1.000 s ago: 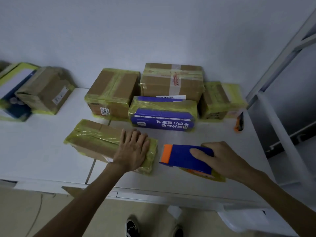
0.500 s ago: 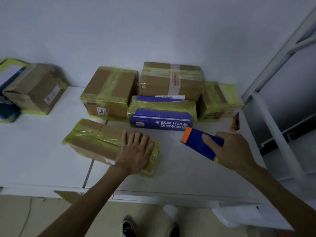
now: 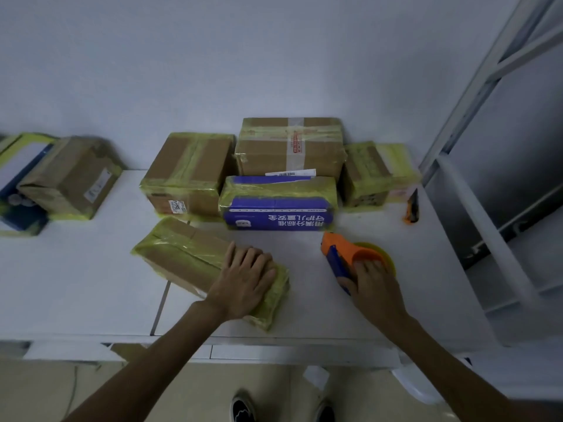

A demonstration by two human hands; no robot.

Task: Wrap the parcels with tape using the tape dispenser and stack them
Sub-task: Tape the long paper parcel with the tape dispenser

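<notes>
The left hand [image 3: 243, 278] lies flat, fingers straight and together, pressing on the near end of a long flat parcel [image 3: 185, 254] wrapped in yellow-green tape, which sits on the white table [image 3: 76, 284] at about 7 o'clock from the table's middle. The right hand [image 3: 376, 287] at 4 o'clock grips the orange and blue tape dispenser [image 3: 341, 254], thumb along its blue handle and fingers over the orange body; the dispenser rests on the table with its yellow tape roll [image 3: 384, 254] on the far side. At 12 o'clock a blue taped box [image 3: 278, 208] stands before a larger brown carton [image 3: 289, 144], with taped cartons at 11 o'clock [image 3: 189, 172] and 1 o'clock [image 3: 374, 175]. An orange utility knife [image 3: 411, 208] lies at 2 o'clock.
</notes>
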